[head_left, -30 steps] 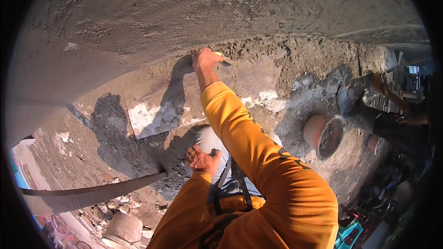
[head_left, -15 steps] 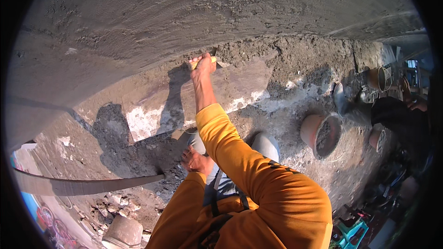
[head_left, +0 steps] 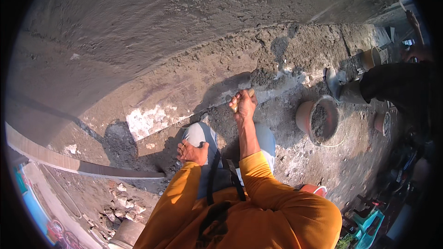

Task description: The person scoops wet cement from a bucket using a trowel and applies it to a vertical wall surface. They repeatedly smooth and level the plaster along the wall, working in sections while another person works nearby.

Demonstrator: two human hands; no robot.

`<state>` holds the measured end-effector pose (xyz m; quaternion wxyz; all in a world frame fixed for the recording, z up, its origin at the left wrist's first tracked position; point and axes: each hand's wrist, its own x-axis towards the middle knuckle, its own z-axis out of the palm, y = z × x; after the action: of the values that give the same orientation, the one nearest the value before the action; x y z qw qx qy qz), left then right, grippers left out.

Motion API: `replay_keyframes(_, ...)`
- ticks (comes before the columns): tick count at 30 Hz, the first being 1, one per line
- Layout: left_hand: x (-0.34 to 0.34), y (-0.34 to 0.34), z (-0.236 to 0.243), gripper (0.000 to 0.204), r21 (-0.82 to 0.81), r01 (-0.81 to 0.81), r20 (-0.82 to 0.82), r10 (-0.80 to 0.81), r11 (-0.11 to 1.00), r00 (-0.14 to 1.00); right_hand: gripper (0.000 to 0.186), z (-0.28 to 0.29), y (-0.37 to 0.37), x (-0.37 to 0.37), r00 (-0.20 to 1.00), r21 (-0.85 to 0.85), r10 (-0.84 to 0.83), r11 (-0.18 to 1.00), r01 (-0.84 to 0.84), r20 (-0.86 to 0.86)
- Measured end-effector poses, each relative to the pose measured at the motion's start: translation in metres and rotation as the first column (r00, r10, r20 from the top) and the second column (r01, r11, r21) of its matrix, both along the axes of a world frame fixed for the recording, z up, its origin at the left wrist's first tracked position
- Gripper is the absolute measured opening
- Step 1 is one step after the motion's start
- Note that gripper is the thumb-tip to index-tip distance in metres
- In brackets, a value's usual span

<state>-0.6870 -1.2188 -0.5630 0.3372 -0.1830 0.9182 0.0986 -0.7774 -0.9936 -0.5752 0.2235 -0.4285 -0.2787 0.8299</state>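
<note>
My right hand [head_left: 244, 104] is closed around the yellowish handle of a trowel [head_left: 251, 92], just in front of my knees. Most of the trowel's blade is hidden beyond my fist. Below the grey plastered wall [head_left: 152, 23] lies a flat board [head_left: 143, 124], smeared with mortar and white at its near left corner. Rough wet mortar [head_left: 265, 71] is heaped at the board's right end, close beyond my right hand. My left hand [head_left: 192, 152] rests by my left knee with its thumb and fingers apart, holding nothing.
A bucket of grey mortar [head_left: 319, 122] stands to the right. Beyond it are a co-worker's dark-clothed leg [head_left: 392, 85] and boot, plus smaller buckets. A long wooden plank [head_left: 92, 168] extends in from the left. Rubble [head_left: 127, 205] and a turquoise stool [head_left: 369, 226] sit lower down.
My right hand has drawn back from the wall base toward my knees and to the right, still gripping the trowel. My left hand stays by the knee. The co-worker's arm has risen.
</note>
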Motion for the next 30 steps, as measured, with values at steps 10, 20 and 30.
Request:
replay_keyframes(10,0.019,-0.001,-0.02,0.102,-0.083,0.045,-0.132,-0.056,0.996,0.99,0.017,0.034,0.196,0.203,0.814,0.538,-0.363,0.84,0.075,0.453)
replay_keyframes(20,0.01,0.002,-0.002,0.095,-0.029,0.055,-0.075,-0.057,0.998,0.996,0.044,0.04,0.197,0.212,0.131,0.657,-0.769,0.43,-0.62,0.626)
replay_keyframes(30,0.023,-0.02,-0.044,0.105,-0.011,0.0,-0.129,-0.002,1.0,0.992,0.031,-0.064,0.107,-0.036,0.411,0.42,-0.124,0.054,-0.906,0.903)
